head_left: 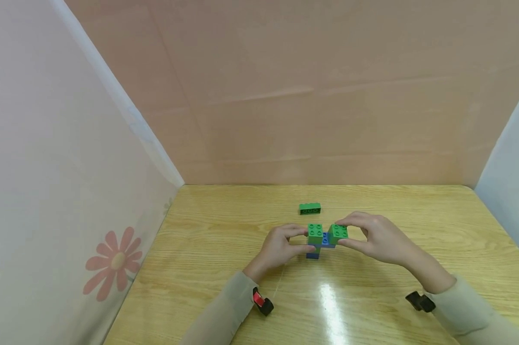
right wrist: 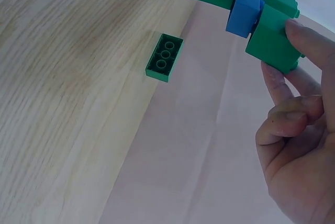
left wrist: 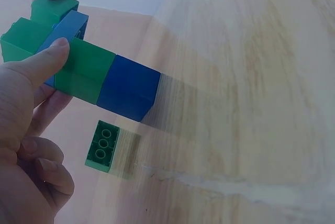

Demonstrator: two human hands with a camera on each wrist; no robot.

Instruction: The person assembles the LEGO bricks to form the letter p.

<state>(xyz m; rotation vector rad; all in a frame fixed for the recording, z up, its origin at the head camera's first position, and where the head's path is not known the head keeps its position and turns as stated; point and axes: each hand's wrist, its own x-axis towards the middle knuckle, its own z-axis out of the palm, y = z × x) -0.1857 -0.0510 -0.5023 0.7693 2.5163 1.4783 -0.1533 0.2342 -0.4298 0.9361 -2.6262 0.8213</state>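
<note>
In the head view my left hand [head_left: 281, 245] steadies a small tower of toy building bricks, thumb and fingers on either side of it. The tower has a dark blue brick [left wrist: 131, 87] at its base, then a green brick [left wrist: 86, 71], then a longer lighter blue brick [right wrist: 244, 9] lying across. A studded green brick [head_left: 315, 236] tops the left end of that blue brick. Over its right end, slightly askew, is another green brick [head_left: 337, 234], pinched between thumb and fingers of my right hand [head_left: 377, 238].
A loose green brick [head_left: 310, 211] lies on its side on the wooden table [head_left: 225, 215] behind the tower, its hollow underside facing me. A beige back wall [head_left: 320, 120] rises at the table's far edge. A pale panel with a printed flower [head_left: 117, 261] stands along the left.
</note>
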